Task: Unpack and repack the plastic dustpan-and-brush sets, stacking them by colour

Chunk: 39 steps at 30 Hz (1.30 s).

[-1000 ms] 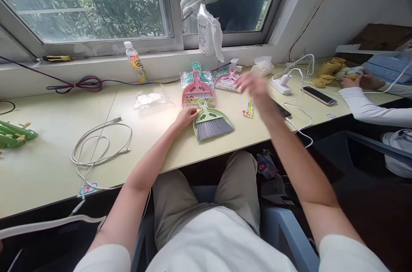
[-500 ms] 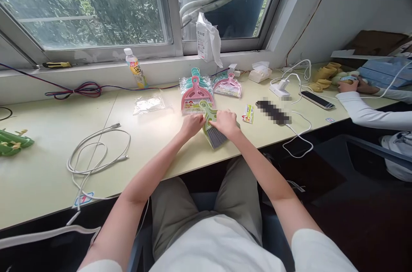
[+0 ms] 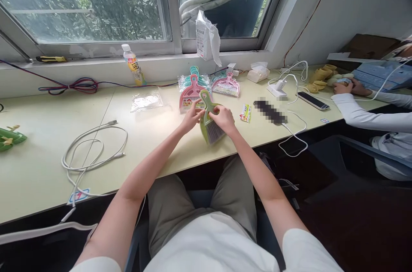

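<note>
From where I stand, a seated person in a white shirt leans over a pale surface [image 3: 167,139] under a window, both bare arms stretched forward. At the centre is a green dustpan and brush set [image 3: 212,130], near the front edge, its handle pointing toward about 11 o'clock and its grey bristles facing the person.

The right hand [image 3: 224,119] comes in from the set's 3 o'clock side, thumb and fingers closed in a pinch on it. The left hand [image 3: 192,118] is at 9 o'clock, fingers partly bent and a little spread, the tips against the handle area; how firmly it grips, I cannot tell.

Just beyond the set, at 11 o'clock, lies a pink dustpan set [image 3: 193,92] on a stack. A smaller pink set [image 3: 227,86] lies at 1 o'clock. A small printed card [image 3: 246,113] lies near the right hand, at its 2 o'clock. A clear plastic packet [image 3: 147,101] is toward 10 o'clock, and a drink bottle [image 3: 133,66] stands past it. Toward 8 o'clock lies a coiled white cable [image 3: 67,162].
</note>
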Each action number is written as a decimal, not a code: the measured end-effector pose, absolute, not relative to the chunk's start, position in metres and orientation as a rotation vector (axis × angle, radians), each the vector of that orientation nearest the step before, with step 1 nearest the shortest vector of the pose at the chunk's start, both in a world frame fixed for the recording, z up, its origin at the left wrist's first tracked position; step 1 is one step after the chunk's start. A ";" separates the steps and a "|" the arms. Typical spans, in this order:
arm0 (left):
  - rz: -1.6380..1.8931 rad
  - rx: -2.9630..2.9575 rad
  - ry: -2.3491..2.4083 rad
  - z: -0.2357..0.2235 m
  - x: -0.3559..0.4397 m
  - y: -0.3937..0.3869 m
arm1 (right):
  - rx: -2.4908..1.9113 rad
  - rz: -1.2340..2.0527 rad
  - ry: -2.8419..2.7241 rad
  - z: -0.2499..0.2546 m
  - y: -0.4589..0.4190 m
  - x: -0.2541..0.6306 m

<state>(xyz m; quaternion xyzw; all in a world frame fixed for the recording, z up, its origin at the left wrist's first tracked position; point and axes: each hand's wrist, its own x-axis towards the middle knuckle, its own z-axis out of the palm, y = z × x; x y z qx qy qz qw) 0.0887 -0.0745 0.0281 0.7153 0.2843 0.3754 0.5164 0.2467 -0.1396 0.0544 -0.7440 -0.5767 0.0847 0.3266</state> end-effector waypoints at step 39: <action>0.521 2.517 1.360 0.018 0.060 -0.049 | -2.518 0.060 -1.531 0.075 -0.152 0.362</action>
